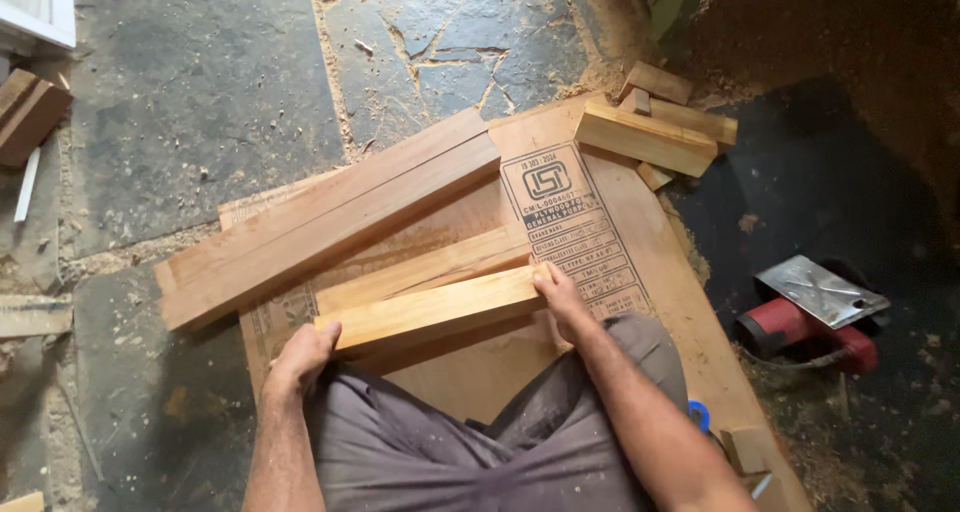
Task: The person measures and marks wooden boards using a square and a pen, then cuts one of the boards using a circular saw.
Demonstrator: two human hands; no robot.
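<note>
I am holding a light wooden block (432,312) by its two ends, just above my lap. My left hand (302,357) grips its left end, and my right hand (562,300) grips its right end. The block lies slanted over a plywood sheet (650,302) that has a printed stamp. Right behind it a second similar wooden strip (420,270) rests on the sheet. Farther back lie two long planks (320,222) side by side, slanted the same way.
A stack of short wood offcuts (655,122) sits at the sheet's far right corner. A red power tool with a metal base plate (815,317) lies on the dark floor to the right. Sawdust covers the stone floor (200,92). Wood pieces (28,117) lie at far left.
</note>
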